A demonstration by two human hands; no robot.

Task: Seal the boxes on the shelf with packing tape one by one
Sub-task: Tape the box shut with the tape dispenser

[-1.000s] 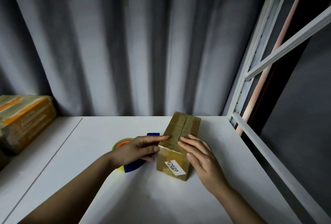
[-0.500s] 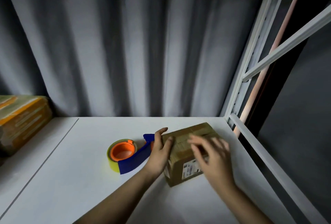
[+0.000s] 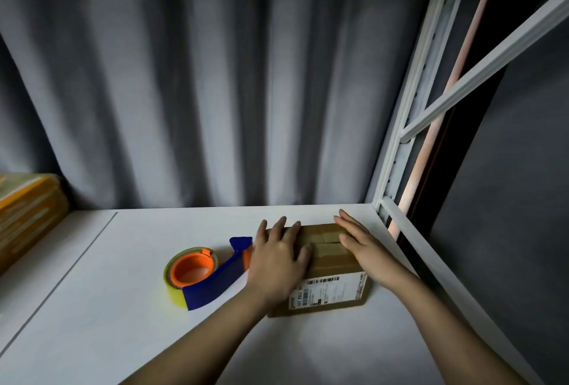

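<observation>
1. While both my forearms reach in from the near edge, they lie over the white shelf (image 3: 92,323), the left from the lower middle, the right from the lower right.
2. Facing me, the box (image 3: 329,261) shows a brown front with a white label (image 3: 329,290) printed with barcodes; it sits flat on the shelf, right of centre.
3. My left hand (image 3: 277,261) lies flat on the left part of the box top, fingers straight and spread, thumb toward the middle seam. That grip is open and holds nothing; it only presses.
4. My right hand (image 3: 363,249) rests along the right edge of the top, fingers straight and together, pointing away from me. It too lies flat and grasps nothing.
5. Between my hands, pale strips of tape (image 3: 326,243) cross the seam on the top.
6. Just left of the box lies the dispenser (image 3: 209,274): blue body, orange hub, yellowish roll. Its blue end lies close to my left hand; I cannot tell whether they touch.
7. Far left, well apart, another box (image 3: 27,215) with orange bands sits at the picture's edge.
8. At the right, the white shelf frame (image 3: 409,126) rises past the back corner.
9. Behind everything hangs a grey curtain (image 3: 215,77) in deep folds.
</observation>
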